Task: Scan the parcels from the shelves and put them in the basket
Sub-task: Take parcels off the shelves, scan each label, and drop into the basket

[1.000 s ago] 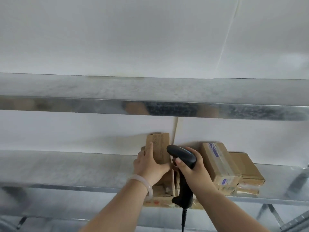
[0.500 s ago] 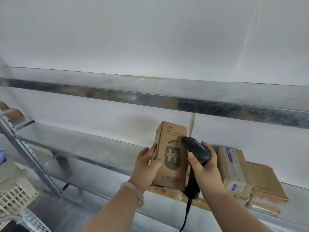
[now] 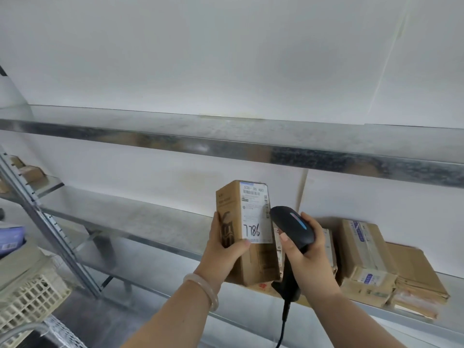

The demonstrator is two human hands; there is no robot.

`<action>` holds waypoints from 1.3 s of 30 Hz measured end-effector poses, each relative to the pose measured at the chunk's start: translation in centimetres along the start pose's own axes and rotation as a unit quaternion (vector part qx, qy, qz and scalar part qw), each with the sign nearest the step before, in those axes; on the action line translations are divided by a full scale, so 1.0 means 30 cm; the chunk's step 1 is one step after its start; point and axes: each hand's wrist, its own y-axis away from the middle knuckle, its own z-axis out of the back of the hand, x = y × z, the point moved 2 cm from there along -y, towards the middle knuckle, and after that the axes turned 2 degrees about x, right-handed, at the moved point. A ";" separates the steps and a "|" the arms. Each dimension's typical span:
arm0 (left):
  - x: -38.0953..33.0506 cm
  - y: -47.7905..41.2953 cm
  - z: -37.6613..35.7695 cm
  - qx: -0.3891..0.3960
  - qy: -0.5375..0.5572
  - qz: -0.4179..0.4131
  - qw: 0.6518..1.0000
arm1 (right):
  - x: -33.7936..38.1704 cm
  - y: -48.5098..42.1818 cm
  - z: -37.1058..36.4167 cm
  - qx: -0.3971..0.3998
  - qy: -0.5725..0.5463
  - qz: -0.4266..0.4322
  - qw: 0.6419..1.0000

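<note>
My left hand (image 3: 223,252) grips a tall brown cardboard parcel (image 3: 247,257) upright in front of the middle shelf (image 3: 140,222). Its white label with "7786" handwritten on it faces me. My right hand (image 3: 305,257) holds a black corded barcode scanner (image 3: 292,228), its head just right of the label and a blue light lit on top. More brown parcels (image 3: 364,259) lie stacked on the shelf to the right. A white lattice basket (image 3: 27,295) sits at the lower left.
An upper metal shelf (image 3: 226,144) runs across above the hands. A slotted upright post (image 3: 47,227) stands on the left, with small boxes (image 3: 30,173) on the neighbouring shelf behind it. A purple packet (image 3: 11,238) lies above the basket. White wall is behind everything.
The parcel has been lifted off the shelf and turned so its labelled side faces me. The scanner moved beside the label. The view swung left, bringing the basket into sight.
</note>
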 end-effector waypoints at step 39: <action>0.087 0.057 0.254 -0.151 -0.016 -0.033 0.988 | 0.203 0.154 -0.311 0.130 0.098 0.075 0.984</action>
